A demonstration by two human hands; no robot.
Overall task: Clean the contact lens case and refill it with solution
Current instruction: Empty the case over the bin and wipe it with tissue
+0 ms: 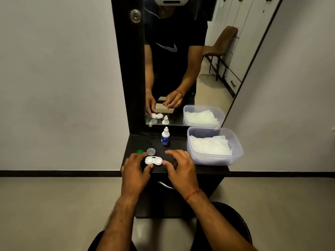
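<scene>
Head view: your left hand [135, 171] and right hand [179, 168], fingers loosely spread, flanked uncapped case [153, 160] mid-frame; refill looked next, needing bottle [165, 137].

White glossy plastic lens case [153, 160], matt black tabletop [177, 142], clear plastic tub [237, 147], crumpled white paper tissue [210, 145]
</scene>
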